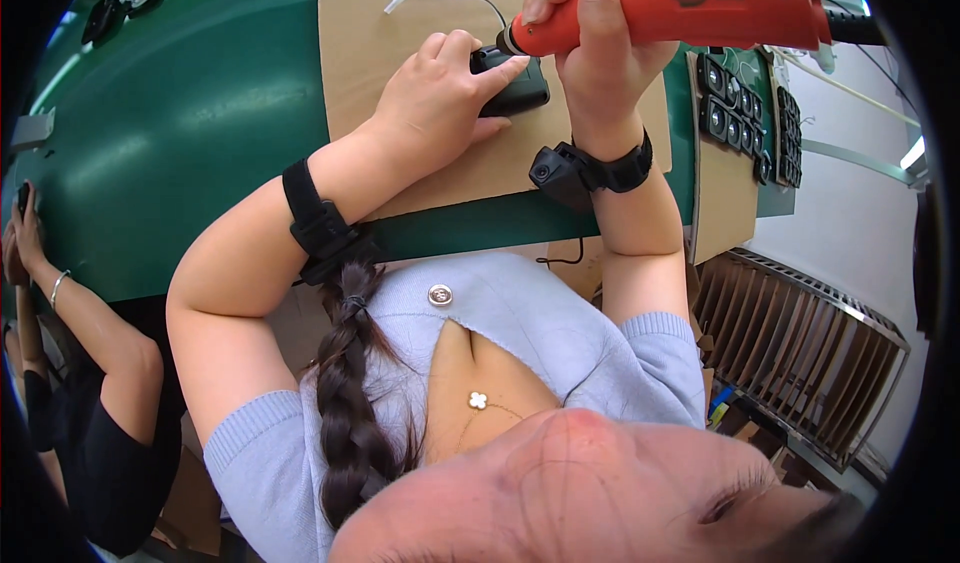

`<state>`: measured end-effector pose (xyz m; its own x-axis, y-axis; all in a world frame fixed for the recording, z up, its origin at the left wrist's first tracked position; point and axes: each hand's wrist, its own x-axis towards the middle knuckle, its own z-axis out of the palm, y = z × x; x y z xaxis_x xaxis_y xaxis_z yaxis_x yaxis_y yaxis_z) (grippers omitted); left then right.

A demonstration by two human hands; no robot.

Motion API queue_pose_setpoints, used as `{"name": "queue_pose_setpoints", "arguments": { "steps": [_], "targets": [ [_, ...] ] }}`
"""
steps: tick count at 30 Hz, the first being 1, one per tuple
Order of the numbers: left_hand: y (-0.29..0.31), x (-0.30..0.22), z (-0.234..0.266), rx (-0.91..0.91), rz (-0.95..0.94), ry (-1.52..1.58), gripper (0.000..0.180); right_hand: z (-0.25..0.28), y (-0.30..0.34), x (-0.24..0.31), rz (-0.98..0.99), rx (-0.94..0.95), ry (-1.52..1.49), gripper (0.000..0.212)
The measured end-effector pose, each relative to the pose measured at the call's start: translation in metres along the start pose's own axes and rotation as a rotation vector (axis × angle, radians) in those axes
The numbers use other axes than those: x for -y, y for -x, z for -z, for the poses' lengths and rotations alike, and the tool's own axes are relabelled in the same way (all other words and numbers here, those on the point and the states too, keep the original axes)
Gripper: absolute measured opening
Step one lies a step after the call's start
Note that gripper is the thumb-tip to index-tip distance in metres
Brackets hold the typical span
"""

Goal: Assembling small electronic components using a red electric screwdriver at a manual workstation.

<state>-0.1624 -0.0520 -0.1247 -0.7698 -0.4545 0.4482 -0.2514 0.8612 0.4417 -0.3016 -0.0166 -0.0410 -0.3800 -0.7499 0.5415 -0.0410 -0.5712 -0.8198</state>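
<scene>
My right hand (612,58) is wrapped round a red electric screwdriver (700,5), which lies almost level, its dark tip pointing left. The tip meets the upper side of a small black plastic casing (522,93). My left hand (440,88) grips this casing against the cardboard sheet (360,53), index finger laid along its top near the tip. From the casing a thin cable runs up and left to a white connector (397,2). Whether a screw sits under the tip is hidden. Each of my wrists wears a black strap, the right one with a small camera (556,171).
The cardboard lies on a green table (200,133). Several black speakers (730,103) stand in rows at the right, and black speaker parts (130,1) lie at the far left. A co-worker's hand (27,228) rests at the left edge. A slatted metal rack (800,348) stands lower right.
</scene>
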Motion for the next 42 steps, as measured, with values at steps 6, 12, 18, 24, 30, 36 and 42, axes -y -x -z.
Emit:
{"name": "queue_pose_setpoints", "arguments": {
  "steps": [6, 12, 18, 24, 30, 36, 42],
  "targets": [
    [0.004, 0.001, 0.003, 0.004, 0.011, -0.007, 0.057, -0.003, 0.004, -0.007, -0.022, 0.019, 0.013, 0.022],
    [0.003, -0.003, 0.003, 0.023, 0.004, -0.02, 0.055, 0.017, -0.014, -0.062, 0.474, 0.405, -0.327, 0.026],
    [0.007, -0.003, 0.0, 0.018, 0.035, -0.013, 0.055, -0.005, -0.002, -0.018, 0.268, 0.27, 0.178, 0.039],
    [0.006, -0.003, -0.006, 0.031, 0.037, -0.017, 0.056, -0.02, 0.002, -0.003, 0.092, 0.179, 0.291, 0.043],
    [0.006, -0.006, -0.002, 0.023, 0.029, 0.001, 0.063, 0.01, -0.003, -0.012, -0.042, 0.182, 0.117, 0.039],
    [0.003, 0.005, 0.001, -0.004, 0.055, 0.14, 0.078, 0.049, -0.026, 0.039, -0.156, 0.026, 0.352, 0.027],
    [-0.006, -0.008, 0.022, -0.178, -0.187, 0.287, 0.086, 0.104, 0.022, -0.009, -0.21, 0.312, 1.389, 0.038]
  ]
}}
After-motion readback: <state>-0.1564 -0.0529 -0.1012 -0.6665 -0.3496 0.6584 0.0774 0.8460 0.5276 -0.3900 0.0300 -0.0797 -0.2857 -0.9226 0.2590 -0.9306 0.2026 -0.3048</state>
